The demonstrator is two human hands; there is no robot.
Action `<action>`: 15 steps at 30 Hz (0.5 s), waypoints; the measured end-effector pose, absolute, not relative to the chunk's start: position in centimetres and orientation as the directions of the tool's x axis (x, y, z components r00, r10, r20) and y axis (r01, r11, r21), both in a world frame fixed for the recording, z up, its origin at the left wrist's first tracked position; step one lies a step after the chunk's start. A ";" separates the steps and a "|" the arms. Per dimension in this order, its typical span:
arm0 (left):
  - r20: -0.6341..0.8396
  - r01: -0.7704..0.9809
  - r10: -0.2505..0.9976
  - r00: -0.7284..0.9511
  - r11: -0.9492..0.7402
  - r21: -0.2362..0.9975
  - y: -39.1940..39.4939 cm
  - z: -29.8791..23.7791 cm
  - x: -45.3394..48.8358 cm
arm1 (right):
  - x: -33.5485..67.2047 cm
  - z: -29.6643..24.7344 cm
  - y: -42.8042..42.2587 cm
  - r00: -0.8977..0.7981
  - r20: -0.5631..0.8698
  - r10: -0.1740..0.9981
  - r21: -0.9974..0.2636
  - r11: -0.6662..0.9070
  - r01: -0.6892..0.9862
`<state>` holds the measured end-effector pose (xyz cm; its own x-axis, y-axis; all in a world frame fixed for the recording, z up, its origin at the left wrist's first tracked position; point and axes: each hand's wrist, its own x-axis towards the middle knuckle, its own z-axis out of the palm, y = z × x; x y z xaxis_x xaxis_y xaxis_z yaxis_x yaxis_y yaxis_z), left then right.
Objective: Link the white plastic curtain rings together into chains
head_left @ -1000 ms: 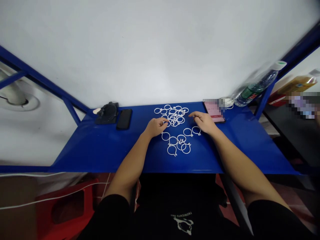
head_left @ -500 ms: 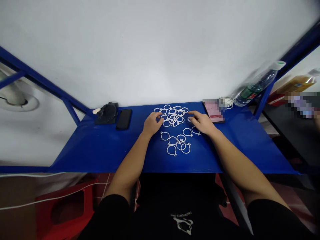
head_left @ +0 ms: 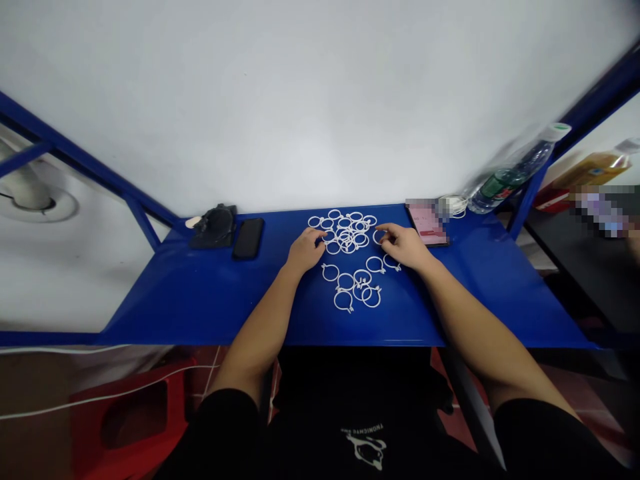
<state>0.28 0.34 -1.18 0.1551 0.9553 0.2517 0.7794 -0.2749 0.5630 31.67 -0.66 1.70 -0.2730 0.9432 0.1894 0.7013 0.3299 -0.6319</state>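
Several white plastic rings lie on the blue table (head_left: 200, 293): a tangled pile (head_left: 346, 230) at the back and a looser group (head_left: 357, 287) nearer to me. My left hand (head_left: 304, 251) rests at the pile's left edge, its curled fingertips closed on a ring there. My right hand (head_left: 406, 245) is at the pile's right edge, fingers bent, with thumb and fingertips pinching a ring (head_left: 379, 237). Both forearms lie over the table's front part.
A black phone (head_left: 249, 237) and a dark object (head_left: 215, 225) lie at the back left. A pink-screened phone (head_left: 428, 223), a white coiled cable (head_left: 453, 203) and a clear water bottle (head_left: 515, 170) are at the back right. A red stool (head_left: 130, 413) stands below left.
My left hand slid from the pile's lower left up along its left edge. My right hand stayed at the right edge and its fingers closed on a ring.
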 end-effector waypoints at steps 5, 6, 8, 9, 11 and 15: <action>0.245 0.785 0.953 0.179 -0.288 0.548 0.3 -1.4 0.3 | 31.7 1.9 -0.9 -0.247 0.193 0.950 -0.654 0.312 0.689; 0.243 0.785 0.953 0.180 -0.288 0.548 0.3 -1.4 0.3 | 31.8 1.9 -0.9 -0.250 0.200 0.947 -0.660 0.319 0.680; 0.229 0.790 0.956 0.183 -0.282 0.544 0.3 -1.2 0.3 | 31.8 1.7 -0.8 -0.260 0.229 0.938 -0.674 0.345 0.653; 0.219 0.795 0.958 0.186 -0.278 0.539 0.3 -1.1 0.3 | 31.8 1.6 -0.8 -0.262 0.251 0.932 -0.679 0.362 0.639; 0.195 0.806 0.961 0.195 -0.270 0.526 0.2 -0.9 0.4 | 31.9 1.5 -0.7 -0.256 0.311 0.915 -0.676 0.402 0.617; 0.172 0.801 0.960 0.223 -0.281 0.528 0.0 -0.5 0.5 | 31.9 1.5 -0.7 -0.238 0.419 0.876 -0.651 0.473 0.594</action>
<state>0.47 0.04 -0.52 0.2227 0.9596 0.1719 0.8013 -0.2806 0.5284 31.88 -0.69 1.50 -0.2375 0.8763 0.4192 0.5938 0.4725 -0.6512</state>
